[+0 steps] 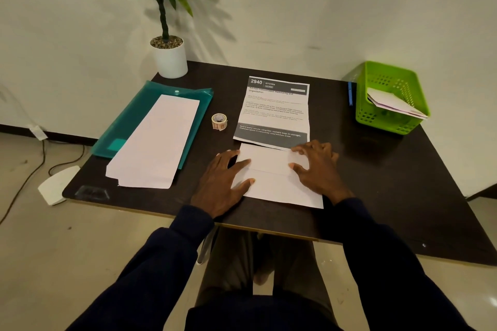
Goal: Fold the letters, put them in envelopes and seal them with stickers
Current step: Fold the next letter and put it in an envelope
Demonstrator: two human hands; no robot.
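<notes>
A white envelope [274, 177] lies near the front edge of the dark table [376, 183], with its flap folded down. My left hand [223, 183] rests flat on its left end, fingers spread. My right hand [317, 166] presses on its right end, fingertips at the flap's corner. Just behind the envelope lies a printed letter [274, 113], creased and unfolded, headed "2940 KITCHEN". A small roll of stickers [219, 121] stands left of the letter. A stack of white envelopes [158, 145] lies on a teal plastic folder [129, 118] at the left.
A green plastic basket [390, 80] with envelopes inside stands at the back right, a blue pen [350, 94] beside it. A potted plant [169, 59] stands at the table's back left corner. Cables and a white object [57, 185] lie on the floor at left.
</notes>
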